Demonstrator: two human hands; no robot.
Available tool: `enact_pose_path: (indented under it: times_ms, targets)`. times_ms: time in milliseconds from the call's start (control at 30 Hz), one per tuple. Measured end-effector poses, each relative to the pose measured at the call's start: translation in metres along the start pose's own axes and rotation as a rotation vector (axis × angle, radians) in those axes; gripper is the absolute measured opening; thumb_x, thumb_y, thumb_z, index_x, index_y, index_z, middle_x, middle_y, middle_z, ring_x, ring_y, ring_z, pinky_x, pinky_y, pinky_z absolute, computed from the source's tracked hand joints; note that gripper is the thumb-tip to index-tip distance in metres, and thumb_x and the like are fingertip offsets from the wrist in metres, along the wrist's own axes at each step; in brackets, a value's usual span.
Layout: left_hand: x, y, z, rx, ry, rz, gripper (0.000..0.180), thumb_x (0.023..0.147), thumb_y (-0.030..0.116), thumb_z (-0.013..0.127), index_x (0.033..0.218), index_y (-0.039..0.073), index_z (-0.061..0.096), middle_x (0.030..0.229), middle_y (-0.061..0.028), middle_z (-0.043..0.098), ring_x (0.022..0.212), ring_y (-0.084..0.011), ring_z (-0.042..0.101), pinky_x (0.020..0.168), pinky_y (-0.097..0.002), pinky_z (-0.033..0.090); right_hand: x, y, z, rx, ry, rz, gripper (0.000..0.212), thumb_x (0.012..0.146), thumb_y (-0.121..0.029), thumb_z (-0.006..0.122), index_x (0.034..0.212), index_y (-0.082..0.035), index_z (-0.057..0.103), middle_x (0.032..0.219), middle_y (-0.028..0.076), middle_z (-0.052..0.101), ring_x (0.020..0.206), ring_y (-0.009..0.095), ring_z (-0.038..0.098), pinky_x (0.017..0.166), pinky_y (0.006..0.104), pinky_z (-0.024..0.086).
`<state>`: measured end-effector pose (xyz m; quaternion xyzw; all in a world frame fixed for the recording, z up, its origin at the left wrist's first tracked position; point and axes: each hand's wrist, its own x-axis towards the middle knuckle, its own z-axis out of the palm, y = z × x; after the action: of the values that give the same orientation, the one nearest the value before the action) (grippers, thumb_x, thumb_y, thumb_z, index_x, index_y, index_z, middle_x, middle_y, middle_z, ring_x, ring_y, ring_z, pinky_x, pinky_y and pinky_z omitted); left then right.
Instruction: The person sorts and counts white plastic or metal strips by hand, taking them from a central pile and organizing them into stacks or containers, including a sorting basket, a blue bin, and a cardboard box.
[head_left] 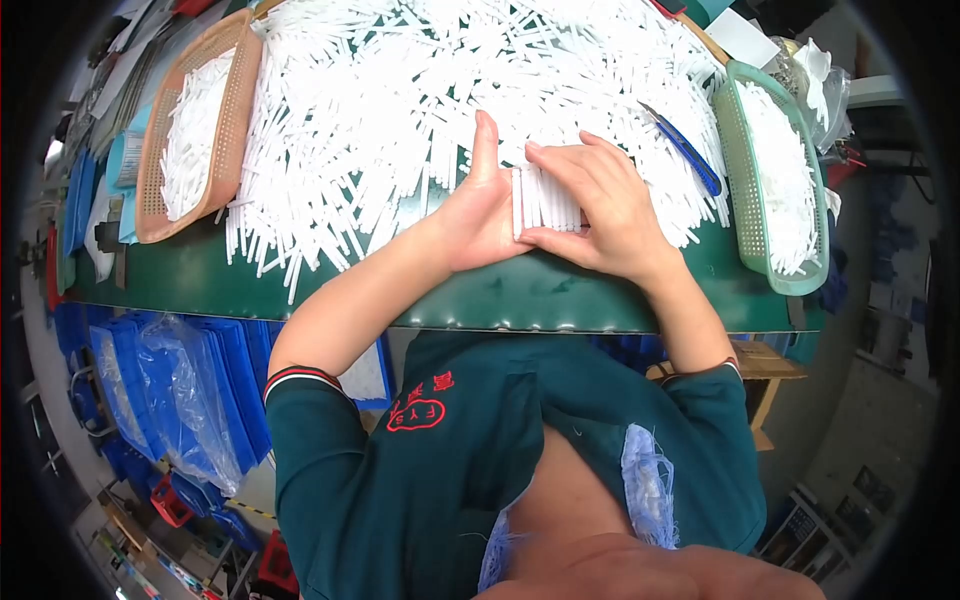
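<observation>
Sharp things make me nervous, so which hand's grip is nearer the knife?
Right. The right grip is left of the knife and slightly lower in view; the left grip is farther left, across the held sticks.

Sticks (430,90) on table (570,290), between left basket (230,130) and right basket (742,190), knife (692,158) atop

The worktop (590,308) looks smooth and glossy. The sticks (545,202) are smooth and matt; paper or plastic, I cannot tell. Both baskets (223,150) (742,190) are perforated plastic, the knife handle (697,166) smooth plastic, the shirt (450,490) matt cloth.
</observation>
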<state>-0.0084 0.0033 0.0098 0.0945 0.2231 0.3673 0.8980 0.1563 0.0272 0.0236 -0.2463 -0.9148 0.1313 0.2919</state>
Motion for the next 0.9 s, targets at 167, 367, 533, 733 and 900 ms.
enact_pose_path:
  times_ms: [167, 367, 533, 733, 900]
  targets:
    - [0.000, 0.001, 0.000, -0.044, -0.041, -0.004, 0.102, 0.069, 0.081, 0.011, 0.133, 0.002, 0.027, 0.129, -0.0134, 0.041, 0.120, -0.0261, 0.041, 0.098, -0.0453, 0.037, 0.004, -0.005, -0.004, 0.031, 0.030, 0.015, 0.069, 0.061, -0.038, 0.073, 0.118, -0.007, 0.051, 0.109, 0.009, 0.055, 0.102, 0.024, 0.052, 0.095, 0.0467, 0.035]
    - [0.000, 0.001, 0.000, -0.032, -0.046, 0.003, 0.103, 0.069, 0.081, 0.012, 0.133, 0.002, 0.026, 0.130, -0.0143, 0.040, 0.120, -0.0276, 0.042, 0.097, -0.0467, 0.037, 0.003, -0.005, -0.005, -0.019, -0.073, -0.004, 0.070, 0.060, -0.042, 0.072, 0.116, -0.007, 0.051, 0.114, 0.008, 0.053, 0.105, 0.026, 0.051, 0.096, 0.0482, 0.033]
    - [-0.001, 0.005, -0.001, 0.031, -0.032, 0.013, 0.104, 0.068, 0.082, 0.011, 0.133, 0.002, 0.027, 0.128, -0.0157, 0.043, 0.117, -0.0293, 0.044, 0.096, -0.0455, 0.039, 0.002, -0.002, -0.009, -0.080, -0.046, 0.028, 0.072, 0.059, -0.044, 0.073, 0.117, -0.008, 0.050, 0.117, 0.008, 0.051, 0.108, 0.027, 0.049, 0.098, 0.0482, 0.031]
    - [-0.002, 0.006, 0.002, 0.042, -0.047, 0.042, 0.106, 0.068, 0.082, 0.009, 0.134, 0.001, 0.025, 0.130, -0.0184, 0.040, 0.119, -0.0335, 0.042, 0.098, -0.0432, 0.037, 0.001, -0.001, -0.012, 0.004, -0.020, 0.056, 0.079, 0.056, -0.042, 0.075, 0.120, -0.008, 0.047, 0.120, 0.010, 0.049, 0.112, 0.028, 0.046, 0.100, 0.0491, 0.028]
    - [-0.001, 0.010, 0.003, -0.030, -0.146, 0.051, 0.110, 0.066, 0.083, 0.006, 0.136, -0.001, 0.021, 0.135, -0.0224, 0.032, 0.124, -0.0353, 0.034, 0.101, -0.0453, 0.031, -0.002, 0.008, -0.020, -0.053, -0.052, 0.090, 0.077, 0.056, -0.039, 0.076, 0.120, -0.009, 0.047, 0.124, 0.010, 0.045, 0.114, 0.029, 0.044, 0.101, 0.0495, 0.027]
